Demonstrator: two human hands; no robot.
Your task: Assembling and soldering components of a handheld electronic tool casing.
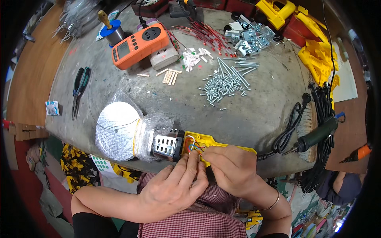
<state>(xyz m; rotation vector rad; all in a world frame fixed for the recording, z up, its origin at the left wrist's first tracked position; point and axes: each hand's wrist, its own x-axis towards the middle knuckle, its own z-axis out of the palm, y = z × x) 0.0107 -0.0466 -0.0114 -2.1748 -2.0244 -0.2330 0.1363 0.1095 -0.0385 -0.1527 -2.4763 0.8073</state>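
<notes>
1. While my left fingers [191, 164] and right fingers [214, 159] meet at the coloured wires [192, 147], I cannot tell what either grasps
2. Wires sit in the yellow housing [208, 139], at the worktop's [270, 95] near edge; I'd best keep them slack, inside its rim
3. I count one housing, one pair of pliers [78, 93], one orange meter [138, 48], one blue spool [114, 35]; heaped screws [222, 88] defy counting

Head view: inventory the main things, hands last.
casing: one, yellow, lower centre
wires: several, multicoloured, in casing
housing: one, silver, beside casing
wrapped disc: one, silvery, left
pliers: one, dark, left
meter: one, orange, upper left
spool: one, blue, upper left
pieces: many, white, top
screws: many, silver, centre
leads: many, red, top
metal parts: many, silver, top
shells: several, yellow, upper right
cords: several, black, right
screwdriver: one, green, right
left hand: one, bare, at casing
right hand: one, bare, at casing
</notes>
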